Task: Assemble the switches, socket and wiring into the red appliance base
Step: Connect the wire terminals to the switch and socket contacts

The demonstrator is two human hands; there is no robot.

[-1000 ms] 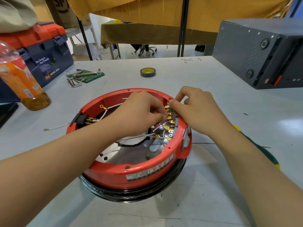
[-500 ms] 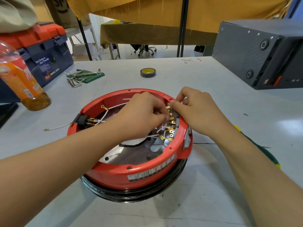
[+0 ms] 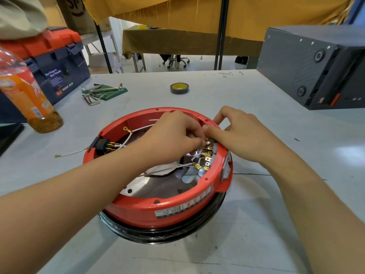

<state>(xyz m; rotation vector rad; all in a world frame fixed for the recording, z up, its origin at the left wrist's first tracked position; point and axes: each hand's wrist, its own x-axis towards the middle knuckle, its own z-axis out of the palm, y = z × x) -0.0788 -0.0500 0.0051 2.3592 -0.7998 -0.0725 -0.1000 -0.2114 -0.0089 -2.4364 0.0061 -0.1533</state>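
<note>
Round red plastic appliance base (image 3: 158, 202) sat frame centre on grey tabletop (image 3: 256, 224). Step judged: wiring switch terminals. Left hand (image 3: 169, 139) pinched brass spade connector (image 3: 207, 142); right hand (image 3: 237, 135) curled over rim, steadying. Next: seat connector squarely.

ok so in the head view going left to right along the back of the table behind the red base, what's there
orange drink bottle → blue and orange toolbox → hex keys on a green pouch → tape roll → dark grey box
</note>
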